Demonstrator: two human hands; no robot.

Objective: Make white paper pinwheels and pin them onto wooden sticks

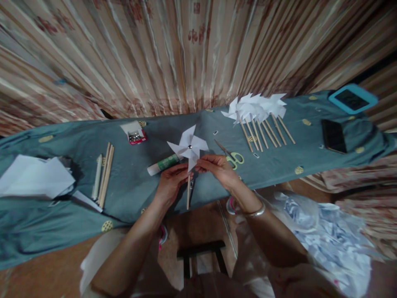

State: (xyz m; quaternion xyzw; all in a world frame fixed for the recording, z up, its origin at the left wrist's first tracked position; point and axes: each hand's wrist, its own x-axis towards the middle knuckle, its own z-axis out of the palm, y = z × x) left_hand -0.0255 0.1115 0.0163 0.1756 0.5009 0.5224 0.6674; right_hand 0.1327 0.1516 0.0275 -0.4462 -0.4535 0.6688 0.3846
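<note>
I hold a white paper pinwheel (188, 148) on a wooden stick (188, 194) above the near edge of the table. My left hand (171, 182) is closed round the stick just below the paper. My right hand (217, 167) pinches the lower right blade of the pinwheel. A pin head shows at the pinwheel's centre.
On the teal cloth (130, 182) lie a glue stick (163, 164), yellow-handled scissors (231, 156), a box of pins (135, 133), loose sticks (104, 176), white paper (34, 178), several finished pinwheels (257, 114), a dark phone (333, 135) and a blue-cased tablet (352, 98). A bag of paper scraps (325, 231) lies at lower right.
</note>
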